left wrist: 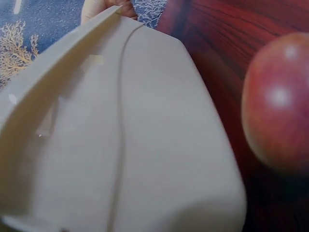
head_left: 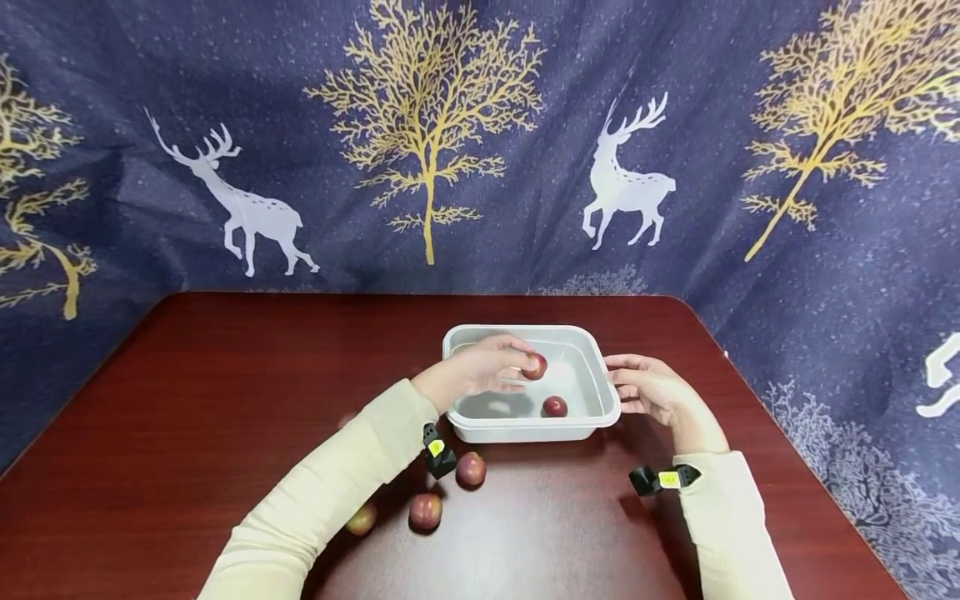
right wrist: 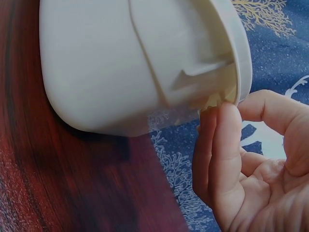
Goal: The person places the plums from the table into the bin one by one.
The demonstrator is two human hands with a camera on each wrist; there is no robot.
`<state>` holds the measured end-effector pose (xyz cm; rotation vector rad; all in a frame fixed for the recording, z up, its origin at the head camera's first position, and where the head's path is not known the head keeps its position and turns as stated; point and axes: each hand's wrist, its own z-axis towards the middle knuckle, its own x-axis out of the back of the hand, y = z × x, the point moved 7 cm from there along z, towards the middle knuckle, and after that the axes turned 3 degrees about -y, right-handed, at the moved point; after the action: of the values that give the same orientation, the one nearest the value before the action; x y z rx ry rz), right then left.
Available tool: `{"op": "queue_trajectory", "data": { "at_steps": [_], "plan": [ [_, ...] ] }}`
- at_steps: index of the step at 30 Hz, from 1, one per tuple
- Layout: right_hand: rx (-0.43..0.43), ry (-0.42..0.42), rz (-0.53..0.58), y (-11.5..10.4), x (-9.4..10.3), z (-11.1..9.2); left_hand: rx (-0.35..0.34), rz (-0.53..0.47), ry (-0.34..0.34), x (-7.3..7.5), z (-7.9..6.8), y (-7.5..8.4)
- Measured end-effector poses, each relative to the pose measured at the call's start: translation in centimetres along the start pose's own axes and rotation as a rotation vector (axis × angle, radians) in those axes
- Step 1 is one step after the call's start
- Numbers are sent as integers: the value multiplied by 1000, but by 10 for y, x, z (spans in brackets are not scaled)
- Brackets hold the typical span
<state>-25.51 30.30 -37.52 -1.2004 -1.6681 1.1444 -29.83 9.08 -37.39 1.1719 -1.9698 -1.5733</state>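
Note:
My left hand (head_left: pixel 486 367) is over the inside of a white plastic basin (head_left: pixel 525 430), pinching a red plum (head_left: pixel 536 367) between thumb and fingers. A second plum (head_left: pixel 555 407) lies on the basin floor near its front right. At the basin's right end, my right hand (head_left: pixel 654 390) holds the rim. The right wrist view shows the thumb at the rim's edge and the fingertips (right wrist: pixel 227 116) tucked under it. The left wrist view looks along the basin's outer wall (left wrist: pixel 169 121), and the left hand is out of sight there.
Several more plums lie on the dark red table (head_left: pixel 225 392) by the left forearm, among them one near the basin (head_left: pixel 471 470), a red one (head_left: pixel 425 512) and a yellowish one (head_left: pixel 362 519) partly behind the sleeve. A blue patterned cloth (head_left: pixel 495 233) hangs behind the table.

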Motion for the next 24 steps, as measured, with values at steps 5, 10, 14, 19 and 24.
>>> {"op": "queue_trajectory", "data": {
  "at_steps": [5, 10, 14, 19, 24],
  "plan": [
    [-2, 2, -5, 1, 0, 0, 29, 28, 16, 1, 8, -10],
    [-4, -3, 1, 1, -2, 0, 36, 42, 34, 3, 11, -16],
    [1, -10, 10, 1, -2, 1, 34, 65, 48, 4, 12, -17],
    [6, -28, 23, 2, -2, 1, 53, 115, 60, 4, 11, -17],
    [3, -30, 27, 5, -2, 1, 71, 150, 72, 5, 8, -22]
  ]
}}
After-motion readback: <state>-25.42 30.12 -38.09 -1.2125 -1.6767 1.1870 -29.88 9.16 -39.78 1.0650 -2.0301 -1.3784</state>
